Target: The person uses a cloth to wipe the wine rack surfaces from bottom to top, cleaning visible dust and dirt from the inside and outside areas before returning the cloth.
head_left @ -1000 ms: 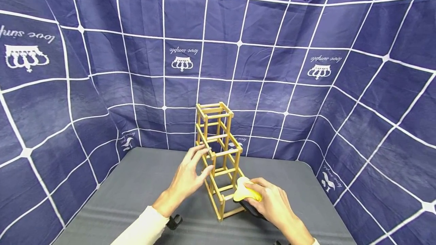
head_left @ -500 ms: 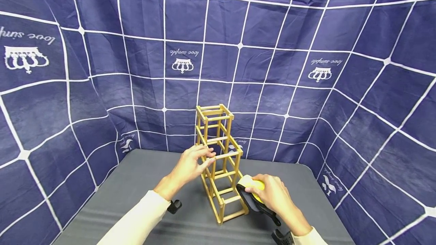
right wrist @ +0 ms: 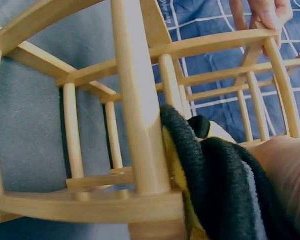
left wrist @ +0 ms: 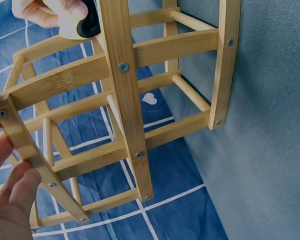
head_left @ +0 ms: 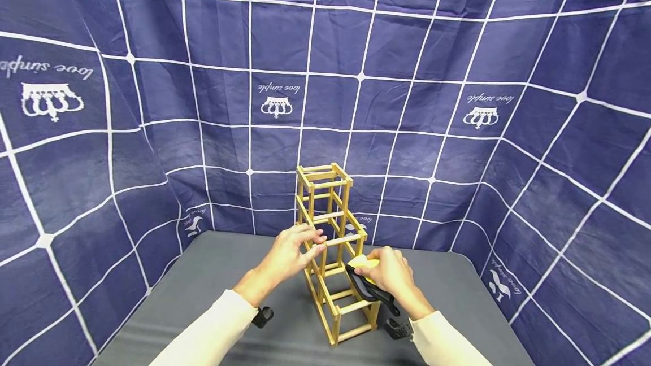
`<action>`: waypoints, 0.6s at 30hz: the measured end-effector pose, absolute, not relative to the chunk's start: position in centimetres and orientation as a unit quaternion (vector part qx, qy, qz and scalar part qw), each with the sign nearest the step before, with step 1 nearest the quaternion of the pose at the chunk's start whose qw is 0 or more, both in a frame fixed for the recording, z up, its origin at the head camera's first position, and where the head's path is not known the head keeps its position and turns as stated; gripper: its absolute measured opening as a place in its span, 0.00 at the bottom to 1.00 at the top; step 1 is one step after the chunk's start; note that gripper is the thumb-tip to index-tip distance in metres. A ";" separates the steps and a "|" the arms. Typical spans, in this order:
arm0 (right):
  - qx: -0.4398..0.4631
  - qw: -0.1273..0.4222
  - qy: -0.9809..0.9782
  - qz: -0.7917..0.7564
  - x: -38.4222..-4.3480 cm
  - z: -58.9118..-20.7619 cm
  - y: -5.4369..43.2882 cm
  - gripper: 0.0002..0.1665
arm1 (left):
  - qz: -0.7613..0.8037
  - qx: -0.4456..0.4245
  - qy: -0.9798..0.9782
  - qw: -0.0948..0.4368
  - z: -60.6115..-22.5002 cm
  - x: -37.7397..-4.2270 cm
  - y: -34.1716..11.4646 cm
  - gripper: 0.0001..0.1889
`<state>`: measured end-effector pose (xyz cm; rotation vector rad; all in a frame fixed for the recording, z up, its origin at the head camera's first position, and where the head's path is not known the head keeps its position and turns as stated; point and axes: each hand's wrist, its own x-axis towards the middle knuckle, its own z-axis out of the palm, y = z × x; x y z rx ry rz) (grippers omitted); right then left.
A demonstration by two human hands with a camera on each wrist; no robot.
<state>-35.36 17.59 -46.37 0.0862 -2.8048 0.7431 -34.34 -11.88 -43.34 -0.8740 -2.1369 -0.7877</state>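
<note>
Wooden rack point(head_left: 343, 240) is standing upright on the grey surface point(head_left: 218, 264), climbing in three steps: lowest bay nearest the person, tallest tower at the back. Walls are all slats and rungs, so every bay is showing what lies behind it: grey surface through the low bays, blue cloth point(head_left: 325, 44) through the upper ones. Screw heads point(left wrist: 123, 67) are sitting flush along the side slats in the left wrist view.

Right hand point(head_left: 390, 273) is gripping a soft yellow-and-black item point(head_left: 368, 287), thumb on the near side. Can't tell what the item is. It's sitting at the right side of the low front step, just in front of the middle step, black part hanging toward the person and pale yellow part showing by the fingers. Right wrist view is showing its black fuzzy fabric and yellow edge pressing against a rung; grey trim is running down one side. Can't tell how far, if at all, it's dipping into the low bay.

Left hand point(head_left: 290, 250) is holding the rack at the middle step's front left corner, thumb and fingers bracketing the wood; left wrist view is showing fingertips resting along the slat.

Both forearms are wearing cream sleeves point(head_left: 218, 321), with black wrist mounts point(head_left: 261, 317) sticking out below. Cloth is hanging behind and on both sides, carrying a white grid, crowns and upside-down "love simple" lettering.
</note>
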 end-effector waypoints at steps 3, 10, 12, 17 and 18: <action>0.023 0.116 -0.960 0.254 -34.9 -46.5 17.9 0.23 | -0.296 -0.339 -0.822 0.349 -43.4 -34.4 -11.7 0.04; 0.034 0.094 -0.966 0.237 -32.3 -45.5 18.9 0.19 | -0.282 -0.332 -0.833 0.341 -42.7 -34.5 -11.7 0.05; 0.035 0.085 -0.969 0.231 -31.5 -45.3 19.3 0.18 | -0.285 -0.332 -0.837 0.330 -42.8 -34.4 -11.7 0.05; 0.042 0.093 -0.965 0.241 -30.7 -45.2 19.7 0.20 | -0.293 -0.337 -0.835 0.322 -42.9 -34.4 -11.7 0.05; 0.045 0.103 -0.964 0.243 -30.7 -45.3 19.7 0.22 | -0.293 -0.337 -0.834 0.324 -42.9 -34.5 -11.7 0.05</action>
